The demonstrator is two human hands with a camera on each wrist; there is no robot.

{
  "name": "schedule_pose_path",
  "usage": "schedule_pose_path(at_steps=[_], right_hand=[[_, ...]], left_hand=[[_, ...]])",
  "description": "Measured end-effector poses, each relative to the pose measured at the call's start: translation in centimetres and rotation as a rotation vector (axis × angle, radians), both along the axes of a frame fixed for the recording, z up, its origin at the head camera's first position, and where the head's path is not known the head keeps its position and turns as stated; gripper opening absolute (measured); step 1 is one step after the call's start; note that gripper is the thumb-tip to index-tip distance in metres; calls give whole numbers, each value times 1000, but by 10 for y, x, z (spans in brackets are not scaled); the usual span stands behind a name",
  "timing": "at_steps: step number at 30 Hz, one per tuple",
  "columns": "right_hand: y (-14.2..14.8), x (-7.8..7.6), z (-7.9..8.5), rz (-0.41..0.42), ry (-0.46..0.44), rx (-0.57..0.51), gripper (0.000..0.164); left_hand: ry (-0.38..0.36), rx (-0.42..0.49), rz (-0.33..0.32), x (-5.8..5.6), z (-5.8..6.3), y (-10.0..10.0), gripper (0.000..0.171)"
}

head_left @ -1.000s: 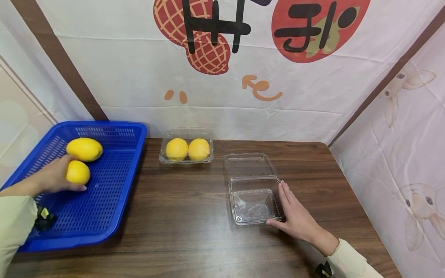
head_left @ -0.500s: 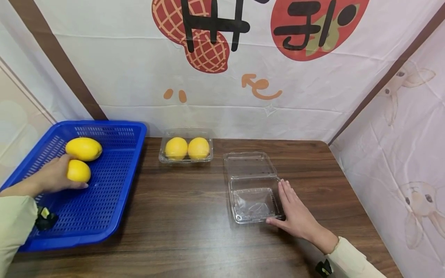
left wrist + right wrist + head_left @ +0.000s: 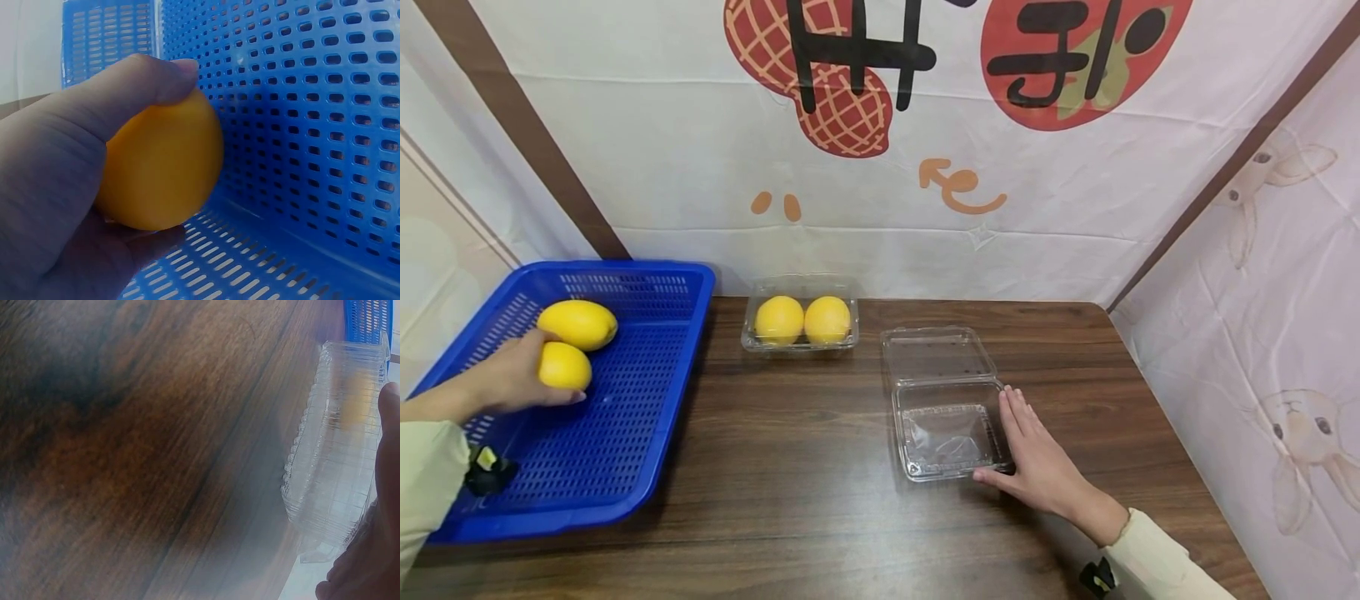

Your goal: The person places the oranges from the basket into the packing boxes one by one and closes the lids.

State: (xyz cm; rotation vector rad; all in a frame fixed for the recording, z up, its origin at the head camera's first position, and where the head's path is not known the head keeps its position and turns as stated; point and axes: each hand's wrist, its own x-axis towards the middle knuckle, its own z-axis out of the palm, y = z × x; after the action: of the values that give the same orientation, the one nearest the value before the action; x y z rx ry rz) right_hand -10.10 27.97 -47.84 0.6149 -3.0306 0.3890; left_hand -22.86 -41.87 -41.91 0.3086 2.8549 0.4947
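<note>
Inside the blue basket (image 3: 625,417), my left hand (image 3: 512,372) grips a smooth yellow lemon (image 3: 565,366), its thumb on the near side. In the left wrist view, thumb and fingers wrap around the lemon (image 3: 165,162), close to the perforated basket wall (image 3: 312,112). Another lemon (image 3: 577,325) lies just behind my hand. On the right, a clear plastic clamshell box (image 3: 951,429) stands with its lid folded back, nothing inside. My right hand (image 3: 1037,462) rests along its right side, fingers straight and thumb at the near corner.
A second clear box (image 3: 801,348) holding two yellow fruits (image 3: 779,320) stands at the back of the brown wooden table (image 3: 790,467). Behind it hangs a printed white cloth (image 3: 700,167), and another cloth (image 3: 1247,333) borders the table's right edge.
My left hand has shifted slightly left with the lemon in its grip. The right hand and the open box stay in place.
</note>
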Motion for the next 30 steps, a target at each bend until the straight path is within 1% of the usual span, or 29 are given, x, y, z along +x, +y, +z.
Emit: schedule_pose_path(at_steps=[3, 8, 14, 18, 22, 27, 30], right_hand=[[0, 0, -1, 1, -1, -3, 118], [0, -1, -1, 4, 2, -6, 119], [1, -1, -3, 9, 27, -11, 118], [1, -1, -3, 6, 16, -14, 118], [0, -1, -3, 4, 7, -12, 118], [0, -1, -1, -2, 0, -14, 118], [0, -1, -1, -2, -2, -14, 118]], left_hand=[[-4, 2, 7, 1, 2, 0, 100], [14, 16, -7, 0, 0, -1, 103], [79, 39, -25, -3, 0, 0, 97], [102, 46, -25, -2, 1, 1, 96], [117, 37, -17, 0, 7, 4, 96], [104, 2, 13, 3, 16, 9, 100], [118, 6, 18, 5, 20, 10, 100]])
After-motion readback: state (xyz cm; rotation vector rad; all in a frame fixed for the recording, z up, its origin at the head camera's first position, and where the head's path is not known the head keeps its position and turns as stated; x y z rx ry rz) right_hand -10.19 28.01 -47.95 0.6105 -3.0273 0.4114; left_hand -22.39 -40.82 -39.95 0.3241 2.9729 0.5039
